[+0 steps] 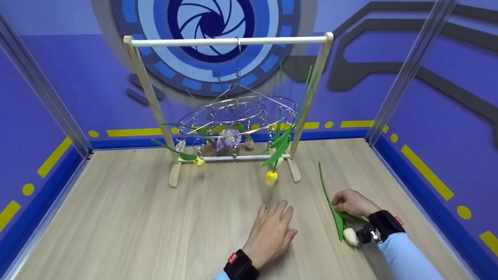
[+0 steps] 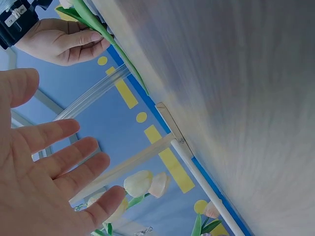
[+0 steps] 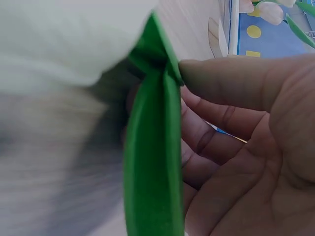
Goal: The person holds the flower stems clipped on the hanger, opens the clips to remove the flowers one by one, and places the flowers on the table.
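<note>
My right hand [image 1: 354, 203] pinches the stem of a white artificial tulip [image 1: 351, 236] low over the table's right side. Its bloom points toward me and the bare stem end points away. In the right wrist view, a green leaf [image 3: 155, 162] hides part of the fingertips. My left hand [image 1: 270, 233] is held palm down over the middle of the table, fingers spread and holding nothing. Ahead of it, a yellow tulip [image 1: 272, 178] hangs bloom down from a round metal clip hanger [image 1: 237, 132]. Another yellow tulip [image 1: 199, 161] hangs at the hanger's left side.
A wooden stand with a white top bar [image 1: 186, 42] carries the hanger by a hook. A purple flower [image 1: 229, 139] and pale pink blooms hang at its back. The wood-grain table [image 1: 128, 217] is enclosed by blue panels with metal corner posts [image 1: 412, 74].
</note>
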